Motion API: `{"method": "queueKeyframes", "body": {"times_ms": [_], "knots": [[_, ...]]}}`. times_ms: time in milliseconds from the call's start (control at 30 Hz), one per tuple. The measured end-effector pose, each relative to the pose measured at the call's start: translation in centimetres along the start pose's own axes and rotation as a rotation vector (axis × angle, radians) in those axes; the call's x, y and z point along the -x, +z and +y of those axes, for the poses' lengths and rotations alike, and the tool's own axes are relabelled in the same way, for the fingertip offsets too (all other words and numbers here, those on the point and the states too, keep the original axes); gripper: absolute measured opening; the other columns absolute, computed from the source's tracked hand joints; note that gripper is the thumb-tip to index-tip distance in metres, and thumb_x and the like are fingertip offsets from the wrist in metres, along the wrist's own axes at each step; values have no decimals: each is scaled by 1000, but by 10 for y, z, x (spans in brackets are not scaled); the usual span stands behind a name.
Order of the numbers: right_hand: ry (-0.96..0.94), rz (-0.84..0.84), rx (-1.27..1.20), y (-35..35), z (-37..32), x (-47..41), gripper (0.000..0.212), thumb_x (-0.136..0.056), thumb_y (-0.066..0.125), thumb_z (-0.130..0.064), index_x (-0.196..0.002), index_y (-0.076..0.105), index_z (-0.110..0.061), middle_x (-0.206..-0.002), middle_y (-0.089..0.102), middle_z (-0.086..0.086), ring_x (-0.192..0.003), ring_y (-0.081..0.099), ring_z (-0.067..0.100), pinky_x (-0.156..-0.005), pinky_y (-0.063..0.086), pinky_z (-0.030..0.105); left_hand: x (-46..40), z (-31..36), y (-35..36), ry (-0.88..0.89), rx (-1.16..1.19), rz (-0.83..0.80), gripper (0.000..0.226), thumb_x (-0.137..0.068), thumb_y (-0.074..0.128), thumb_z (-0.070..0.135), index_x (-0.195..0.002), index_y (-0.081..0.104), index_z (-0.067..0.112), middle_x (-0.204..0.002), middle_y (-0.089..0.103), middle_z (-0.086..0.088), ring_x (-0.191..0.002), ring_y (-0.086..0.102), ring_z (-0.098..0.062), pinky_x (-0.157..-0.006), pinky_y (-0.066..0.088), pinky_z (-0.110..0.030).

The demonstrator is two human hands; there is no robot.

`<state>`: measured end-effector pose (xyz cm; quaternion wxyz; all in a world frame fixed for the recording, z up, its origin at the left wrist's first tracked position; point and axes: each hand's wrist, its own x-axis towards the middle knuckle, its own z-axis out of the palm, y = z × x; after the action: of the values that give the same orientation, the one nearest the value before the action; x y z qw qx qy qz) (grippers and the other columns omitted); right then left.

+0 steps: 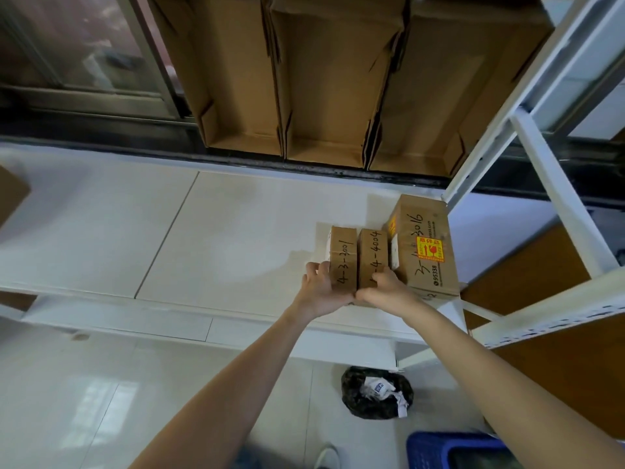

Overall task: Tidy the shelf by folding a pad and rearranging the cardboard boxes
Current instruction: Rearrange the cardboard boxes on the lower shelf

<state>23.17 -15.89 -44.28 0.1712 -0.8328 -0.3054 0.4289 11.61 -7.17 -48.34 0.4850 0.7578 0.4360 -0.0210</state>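
Three cardboard boxes stand side by side at the right end of the white shelf board (203, 231). The small box marked 4-3-3001 (343, 252) is gripped at its near left corner by my left hand (321, 289). Beside it, the small box marked 4-4-4004 (373, 252) has my right hand (389, 286) curled over its near end. My two hands touch each other at the boxes' front. A larger box marked 3016 (426, 245), with a yellow and red sticker, stands against the right of them. No pad is in view.
Three big open cardboard boxes (334, 79) line the level above. A white metal shelf post (561, 184) rises on the right. On the tiled floor below lie a black bag with paper (375, 392) and a blue crate (453, 450). Another box corner (10, 194) shows far left.
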Motion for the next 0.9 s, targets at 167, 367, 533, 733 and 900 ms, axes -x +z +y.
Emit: {"method": "queueKeyframes", "body": {"times_ms": [167,367,533,733,900], "knots": [[-50,44,43,-9,-29,9,63,-84,59,-25,-141,35,-16,-150,26,9,-137,29,26,-104,30,33,12,-2,-27,38,-31,35,99,-72,72,51,-146,18,13,-148,17,-3,-140,20,-25,-107,31,-35],[-157,79,81,-6,-91,18,79,-85,58,-39,-150,16,-24,-160,3,3,-147,7,22,-116,19,41,31,-8,-99,144,-125,205,90,-80,65,50,-148,17,16,-154,16,0,-141,22,-24,-112,30,-40],[-308,122,59,18,-167,32,76,-86,57,-39,-149,17,-23,-159,6,2,-145,14,22,-115,24,38,55,-24,-181,145,-174,386,92,-79,65,53,-149,16,19,-158,15,2,-143,21,-23,-114,28,-41],[-471,126,68,69,-268,51,73,-87,59,-37,-148,22,-24,-159,9,0,-145,15,21,-114,22,35,95,-71,-283,111,-238,552,91,-79,64,55,-149,15,23,-159,16,2,-144,20,-23,-114,29,-44],[-562,94,83,127,-353,61,73,-86,60,-38,-148,24,-24,-158,12,0,-145,16,20,-113,22,36,134,-130,-369,115,-239,636,90,-80,63,55,-149,17,21,-158,19,1,-143,23,-24,-113,30,-46]]}}
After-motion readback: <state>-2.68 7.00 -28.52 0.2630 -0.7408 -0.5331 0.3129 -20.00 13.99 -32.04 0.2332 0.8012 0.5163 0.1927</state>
